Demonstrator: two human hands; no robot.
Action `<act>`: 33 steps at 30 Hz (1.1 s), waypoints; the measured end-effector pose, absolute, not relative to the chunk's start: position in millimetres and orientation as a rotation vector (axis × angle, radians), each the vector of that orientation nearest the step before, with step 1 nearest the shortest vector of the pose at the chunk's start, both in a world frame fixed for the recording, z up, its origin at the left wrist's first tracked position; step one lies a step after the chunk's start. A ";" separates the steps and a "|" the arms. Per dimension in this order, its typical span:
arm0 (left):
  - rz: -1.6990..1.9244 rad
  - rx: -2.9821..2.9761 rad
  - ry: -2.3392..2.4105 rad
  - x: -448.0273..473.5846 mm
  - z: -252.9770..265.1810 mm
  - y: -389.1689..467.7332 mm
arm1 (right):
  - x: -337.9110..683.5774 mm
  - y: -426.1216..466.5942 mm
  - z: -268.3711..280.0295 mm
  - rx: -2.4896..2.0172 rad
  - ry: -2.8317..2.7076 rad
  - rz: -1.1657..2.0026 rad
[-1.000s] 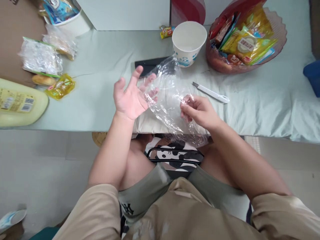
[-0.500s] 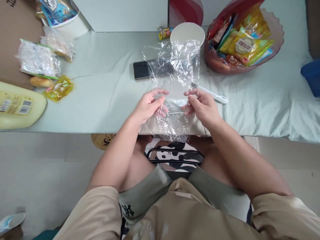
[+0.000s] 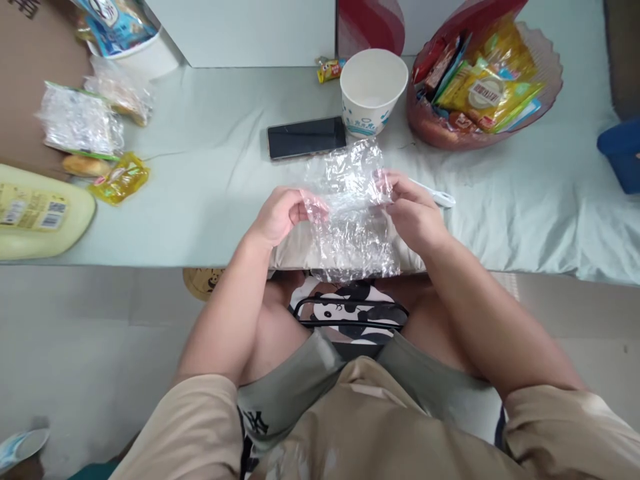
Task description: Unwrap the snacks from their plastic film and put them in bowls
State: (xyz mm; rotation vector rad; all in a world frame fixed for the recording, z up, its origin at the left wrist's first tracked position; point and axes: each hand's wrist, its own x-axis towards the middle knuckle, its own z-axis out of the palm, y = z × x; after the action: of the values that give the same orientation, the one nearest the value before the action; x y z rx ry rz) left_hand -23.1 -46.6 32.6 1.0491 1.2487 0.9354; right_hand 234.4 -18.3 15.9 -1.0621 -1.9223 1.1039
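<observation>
A crinkled clear plastic bag (image 3: 353,233) is stretched between my hands at the table's front edge, its lower part hanging over that edge. My left hand (image 3: 287,212) grips its left side, with the fingertips partly behind the film. On the other side my right hand (image 3: 413,205) pinches the right part of the bag. Beyond it lies a dark phone (image 3: 306,138), screen up. The paper cup (image 3: 373,93) stands upright just right of the phone. A white-handled utensil (image 3: 440,197) lies partly hidden behind my right hand.
A pink bowl (image 3: 547,87) full of snack packets stands at the back right, near a blue container (image 3: 623,157). A small candy packet (image 3: 329,69) lies by the white box (image 3: 250,33). Wrapped food (image 3: 83,123) and a pale yellow bottle (image 3: 45,213) are at left.
The bag has come down toward me and folded over, uncovering the phone and cup. My left hand has shifted slightly left and its fingers have curled inward; my right hand has moved slightly right.
</observation>
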 end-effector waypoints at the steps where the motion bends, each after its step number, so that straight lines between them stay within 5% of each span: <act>1: 0.929 1.099 1.276 -22.8 30.8 -46.9 | 235.3 -17.3 14.6 -1.061 -1.900 1.099; 20: 0.937 0.993 1.443 -18.3 38.1 -45.5 | 235.6 -40.0 28.0 -1.003 -2.392 0.694; 28: 1.057 1.104 1.282 -23.8 23.3 -42.8 | 256.6 -27.6 13.0 -0.898 -1.970 0.701; 33: 1.043 1.097 1.041 -26.9 25.6 -47.2 | 239.7 -23.5 -1.0 -0.917 -1.873 1.048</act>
State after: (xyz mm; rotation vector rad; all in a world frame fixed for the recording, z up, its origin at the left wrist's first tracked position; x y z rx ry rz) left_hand -26.9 -47.2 25.6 1.0965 1.0412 1.0432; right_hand 239.7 -23.5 -1.0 -0.9172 -1.8735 1.0483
